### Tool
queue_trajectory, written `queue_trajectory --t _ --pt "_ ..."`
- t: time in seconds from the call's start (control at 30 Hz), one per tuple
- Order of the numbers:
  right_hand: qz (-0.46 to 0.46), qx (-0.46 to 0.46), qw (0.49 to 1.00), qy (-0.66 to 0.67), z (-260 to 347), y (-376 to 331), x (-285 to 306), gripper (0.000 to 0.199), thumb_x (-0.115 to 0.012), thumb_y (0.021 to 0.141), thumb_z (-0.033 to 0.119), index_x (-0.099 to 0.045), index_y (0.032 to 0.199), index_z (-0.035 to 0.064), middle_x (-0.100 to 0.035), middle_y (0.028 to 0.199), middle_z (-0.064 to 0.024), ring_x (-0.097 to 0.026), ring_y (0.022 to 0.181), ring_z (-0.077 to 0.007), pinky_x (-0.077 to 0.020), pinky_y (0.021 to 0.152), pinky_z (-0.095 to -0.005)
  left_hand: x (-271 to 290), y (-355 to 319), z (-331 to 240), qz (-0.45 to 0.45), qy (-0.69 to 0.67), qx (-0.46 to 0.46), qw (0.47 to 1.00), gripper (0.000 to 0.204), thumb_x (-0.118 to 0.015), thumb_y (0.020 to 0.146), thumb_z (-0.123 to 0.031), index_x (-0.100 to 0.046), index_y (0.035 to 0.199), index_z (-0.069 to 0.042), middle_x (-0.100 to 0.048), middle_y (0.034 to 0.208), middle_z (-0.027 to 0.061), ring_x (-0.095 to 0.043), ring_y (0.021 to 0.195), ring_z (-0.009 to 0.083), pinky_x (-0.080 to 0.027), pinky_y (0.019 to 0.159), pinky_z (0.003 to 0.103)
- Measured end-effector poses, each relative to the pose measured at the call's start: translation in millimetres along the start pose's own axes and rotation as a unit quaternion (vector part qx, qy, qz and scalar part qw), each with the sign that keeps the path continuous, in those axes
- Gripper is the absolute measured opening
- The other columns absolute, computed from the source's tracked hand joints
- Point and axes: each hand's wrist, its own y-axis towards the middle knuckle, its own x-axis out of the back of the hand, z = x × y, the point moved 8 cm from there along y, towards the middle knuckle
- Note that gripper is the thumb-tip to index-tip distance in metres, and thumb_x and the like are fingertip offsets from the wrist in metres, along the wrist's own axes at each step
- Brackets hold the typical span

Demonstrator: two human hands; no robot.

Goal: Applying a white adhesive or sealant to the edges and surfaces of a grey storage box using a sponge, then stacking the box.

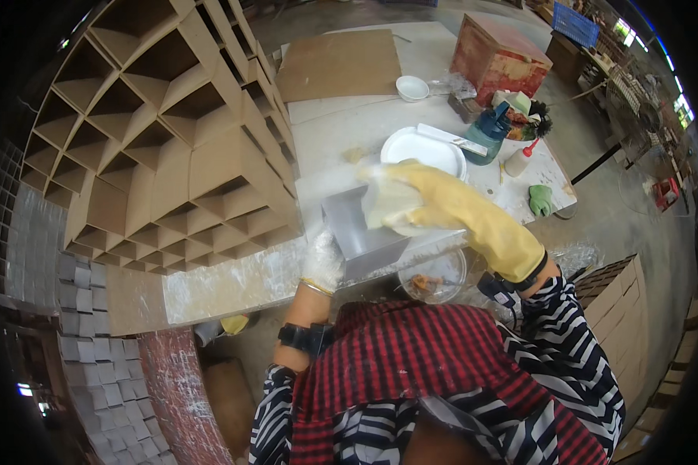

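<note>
My left hand [323, 262] in a thin white glove steadying a smooth grey square box [358, 226], my right hand [430, 203] in yellow rubber gripping a pale crumpled cloth [386, 203] against its top

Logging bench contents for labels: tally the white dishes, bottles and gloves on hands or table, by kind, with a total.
White dishes: 2, a small bowl and a plate.
Bottles: 2, a teal bottle and a small red-capped squeeze bottle.
Gloves: 3, yellow on the right hand, white on the left hand, a green glove lying on the table.
Total: 7
</note>
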Motion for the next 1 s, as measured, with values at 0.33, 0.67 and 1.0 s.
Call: queue_trajectory --t 0.33,0.67,1.0 --pt "0.107 0.081 0.947 -0.293 33 21 -35 0.068 -0.073 0.073 0.019 -0.046 0.135 0.0164 -0.060 0.097 -0.0136 -0.056 0.094 -0.0338 -0.0446 0.081 -0.0442 -43 -11 10 0.047 0.358 0.010 0.932 0.037 -0.051 0.096 -0.029 -0.054 0.122 -0.003 -0.060 0.116 0.0093 -0.059 0.104 0.0204 -0.049 0.090 0.033" --pt "-0.017 0.120 0.976 -0.179 45 29 -6 0.068 -0.073 0.073 0.016 -0.045 0.135 0.0162 -0.060 0.095 -0.0155 -0.059 0.091 -0.0356 -0.0489 0.078 -0.0450 -42 -21 1 -0.027 0.194 -0.013 0.981 0.035 -0.049 0.097 -0.027 -0.056 0.121 -0.002 -0.063 0.113 0.0112 -0.062 0.100 0.0223 -0.054 0.083 0.034" --pt "-0.096 0.088 0.967 -0.219 26 23 30 0.081 -0.079 0.064 0.013 -0.043 0.136 0.0180 -0.062 0.095 -0.0145 -0.060 0.088 -0.0342 -0.0499 0.077 -0.0432 -31 -32 8 -0.094 0.104 0.054 0.989 0.039 -0.042 0.100 -0.030 -0.053 0.125 -0.002 -0.059 0.119 0.0107 -0.058 0.107 0.0221 -0.049 0.092 0.035"
